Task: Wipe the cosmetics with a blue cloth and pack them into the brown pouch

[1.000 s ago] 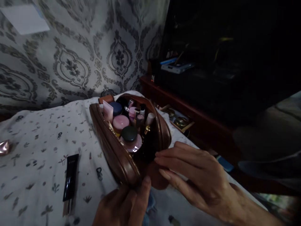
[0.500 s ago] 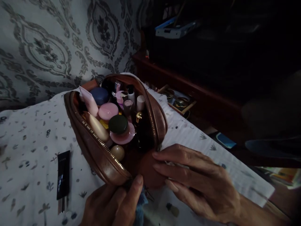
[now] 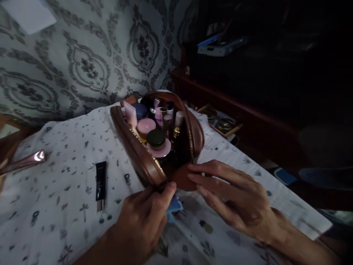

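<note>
An unzipped brown makeup bag (image 3: 147, 160) stands on a patterned white cloth, its mouth wide apart. Inside lie a dark-lidded jar (image 3: 156, 137), a pink round compact (image 3: 146, 126), a blue round case (image 3: 139, 110) and several small tubes and bottles. At the bag's near corner my left hand (image 3: 147, 211) is closed on the edge by the zip, with a bit of blue material (image 3: 174, 208) below it. My right hand (image 3: 234, 198) holds the rounded brown end flap (image 3: 183, 178) with its fingertips. Part of its grip is hidden.
Left of the bag lies a black tube (image 3: 101, 180). A shiny pink handle-like object (image 3: 24, 162) reaches in at the left edge. A tray with round metallic items (image 3: 224, 124) sits beyond the cloth (image 3: 275, 195), near dark red furniture (image 3: 209, 94).
The view has shifted, so the bag and black tube appear further right and smaller. The pink handle has come into view at left. Both hands stay at the bag's near end.
</note>
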